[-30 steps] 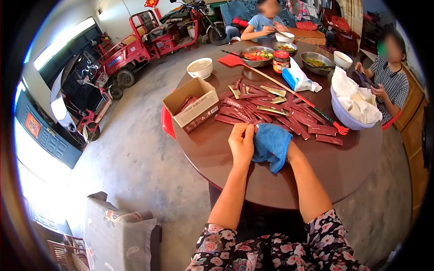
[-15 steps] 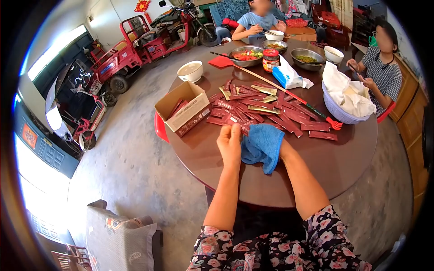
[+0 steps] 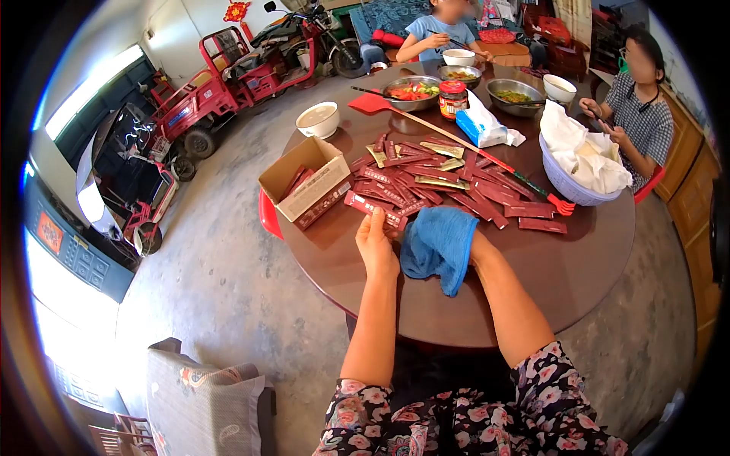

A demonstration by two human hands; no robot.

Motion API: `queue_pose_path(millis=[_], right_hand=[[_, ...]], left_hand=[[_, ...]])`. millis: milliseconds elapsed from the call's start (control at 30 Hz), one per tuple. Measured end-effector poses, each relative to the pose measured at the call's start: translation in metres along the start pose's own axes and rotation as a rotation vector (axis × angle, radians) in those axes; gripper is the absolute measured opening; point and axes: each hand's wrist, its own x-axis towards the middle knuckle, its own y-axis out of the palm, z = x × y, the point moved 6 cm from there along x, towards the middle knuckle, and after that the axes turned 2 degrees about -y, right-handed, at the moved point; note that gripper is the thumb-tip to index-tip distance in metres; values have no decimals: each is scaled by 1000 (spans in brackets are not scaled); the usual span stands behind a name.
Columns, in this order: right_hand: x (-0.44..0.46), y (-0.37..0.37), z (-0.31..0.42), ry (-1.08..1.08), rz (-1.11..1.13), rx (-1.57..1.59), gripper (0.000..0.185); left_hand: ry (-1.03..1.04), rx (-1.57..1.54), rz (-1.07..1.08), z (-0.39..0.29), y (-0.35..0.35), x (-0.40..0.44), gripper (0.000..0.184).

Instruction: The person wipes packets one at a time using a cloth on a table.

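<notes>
Over the front of the table, my left hand (image 3: 376, 247) pinches a dark red stick packet (image 3: 376, 210) between thumb and fingers, its printed side showing. Draped over my right hand (image 3: 480, 251) is a blue cloth (image 3: 437, 247), which the hand grips; its fingers are hidden inside. The cloth's left edge lies close against the fingers of my left hand. Beyond both hands spreads a pile of similar red packets (image 3: 487, 194), a few of them gold. Left of the pile stands an open cardboard box (image 3: 315, 190) with some packets inside.
A red spatula (image 3: 370, 103) with a long handle lies behind the pile. Around the round table (image 3: 578, 266) are a white bowl (image 3: 318, 121), metal food bowls (image 3: 517, 99), a jar (image 3: 454, 100), tissues (image 3: 487, 125) and a lilac basket (image 3: 578, 182). Two people sit at the far side.
My left hand has turned and shifted slightly left, so the packet's printed length now shows beyond the fingers. The blue cloth has moved slightly with my right hand.
</notes>
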Motion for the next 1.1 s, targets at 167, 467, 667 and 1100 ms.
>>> queue_pose_path(millis=[167, 467, 667, 1100], right_hand=[[5, 1, 4, -81, -33, -349, 19], [5, -1, 5, -58, -78, -41, 18], [3, 4, 4, 1, -64, 190, 18], [-6, 10, -1, 265, -82, 1267, 17]], left_hand=[[-38, 50, 6, 7, 11, -5, 20], [4, 185, 46, 3, 19, -11, 27], [72, 214, 135, 0, 30, -14, 16], [737, 986, -144, -183, 14, 54, 26]])
